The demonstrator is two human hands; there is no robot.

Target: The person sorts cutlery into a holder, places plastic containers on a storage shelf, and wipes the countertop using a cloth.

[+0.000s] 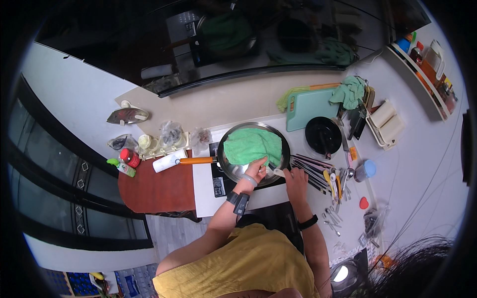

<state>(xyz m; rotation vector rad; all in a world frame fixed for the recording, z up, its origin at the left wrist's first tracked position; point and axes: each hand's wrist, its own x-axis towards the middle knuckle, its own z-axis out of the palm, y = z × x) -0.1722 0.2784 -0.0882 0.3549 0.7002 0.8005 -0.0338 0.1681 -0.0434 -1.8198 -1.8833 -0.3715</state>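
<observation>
A green cloth (253, 145) lies bunched over a wide steel frying pan (238, 174) with an orange handle (197, 160). My left hand (256, 170) is closed at the cloth's near edge, pinching part of it beside the dark end of a small utensil. That utensil's pale handle (278, 172) is in the fingers of my right hand (296, 183), over the pan's right rim. What kind of utensil it is cannot be made out. Just right of my right hand, several chopsticks (311, 173) are fanned out on the white counter.
Peelers (332, 182) and small spoons (331, 219) lie to the right. Behind them stand a black pot (323, 137), a green cutting board (311, 108) and a knife (346, 146). Bottles (129, 158) and a paper roll (168, 161) are left. A dark glossy cabinet (223, 44) overhangs the back.
</observation>
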